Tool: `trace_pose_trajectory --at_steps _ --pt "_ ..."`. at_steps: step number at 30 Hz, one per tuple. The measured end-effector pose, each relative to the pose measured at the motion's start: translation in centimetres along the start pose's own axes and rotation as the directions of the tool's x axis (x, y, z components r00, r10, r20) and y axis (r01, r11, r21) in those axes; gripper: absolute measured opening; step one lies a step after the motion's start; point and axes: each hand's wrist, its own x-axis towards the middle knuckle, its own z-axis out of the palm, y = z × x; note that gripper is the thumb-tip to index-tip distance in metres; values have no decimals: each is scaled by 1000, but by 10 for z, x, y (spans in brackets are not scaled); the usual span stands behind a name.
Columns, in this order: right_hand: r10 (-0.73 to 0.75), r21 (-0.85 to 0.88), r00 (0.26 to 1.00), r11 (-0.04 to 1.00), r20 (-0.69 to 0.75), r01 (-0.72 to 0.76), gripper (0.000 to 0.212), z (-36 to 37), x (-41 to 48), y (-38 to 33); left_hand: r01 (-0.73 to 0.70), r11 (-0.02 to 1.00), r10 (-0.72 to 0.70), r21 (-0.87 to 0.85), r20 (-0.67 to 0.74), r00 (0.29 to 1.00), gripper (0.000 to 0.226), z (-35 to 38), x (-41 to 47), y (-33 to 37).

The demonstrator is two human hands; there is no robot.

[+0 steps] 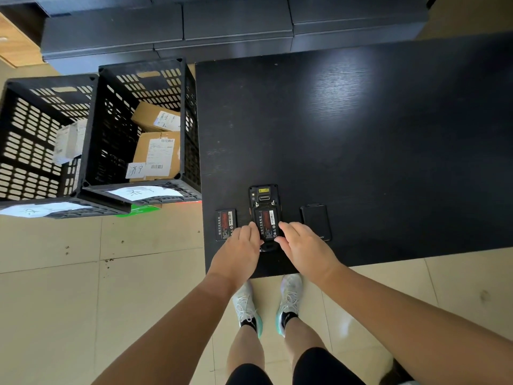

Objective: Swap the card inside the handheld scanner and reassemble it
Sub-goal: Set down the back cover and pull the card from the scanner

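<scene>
The handheld scanner (263, 196) lies face down near the front edge of the black table (361, 134), its back open. A black battery with a red label (266, 222) sits in its bay. My left hand (241, 247) rests at the scanner's lower left side, fingertips touching the battery's edge. My right hand (301, 244) touches the lower right side, thumb on the battery's bottom. A second battery (226, 224) lies to the left of the scanner. The black back cover (316, 221) lies to the right. No card is visible.
Two black slotted crates (138, 129) with cardboard parcels stand on the tiled floor left of the table. Dark boxes (222, 26) are stacked behind. My feet in white shoes (266, 301) stand at the table's front edge.
</scene>
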Motion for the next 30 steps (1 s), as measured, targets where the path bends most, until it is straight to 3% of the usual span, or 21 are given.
trace_pose_trajectory --at_steps 5,8,12,15,17,20,25,30 --pt "62 54 998 997 -23 -61 35 2 -2 -5 174 938 -170 -300 40 985 45 -6 -5 14" --pt "264 233 964 939 -23 -251 34 1 -6 -18 286 862 -324 -420 -22 946 43 -7 -6 29" --pt "568 469 818 701 89 -538 32 -4 -6 -43 477 525 -604 -705 86 792 41 -21 -3 60" --pt "665 538 718 537 204 -650 32 -8 -2 -48 536 297 -692 -790 209 691 40 -26 1 71" --pt "685 570 689 476 237 -670 30 -9 1 -47 550 161 -717 -820 286 636 36 -26 4 71" --pt "703 624 655 387 276 -679 29 -6 2 -45 530 50 -717 -847 339 609 31 -24 7 66" --pt "721 690 600 237 346 -684 25 -7 4 -41 495 -221 -743 -840 474 472 26 -32 13 56" --pt "719 696 588 206 369 -688 19 -16 9 -40 480 -315 -731 -819 532 428 21 -33 16 50"
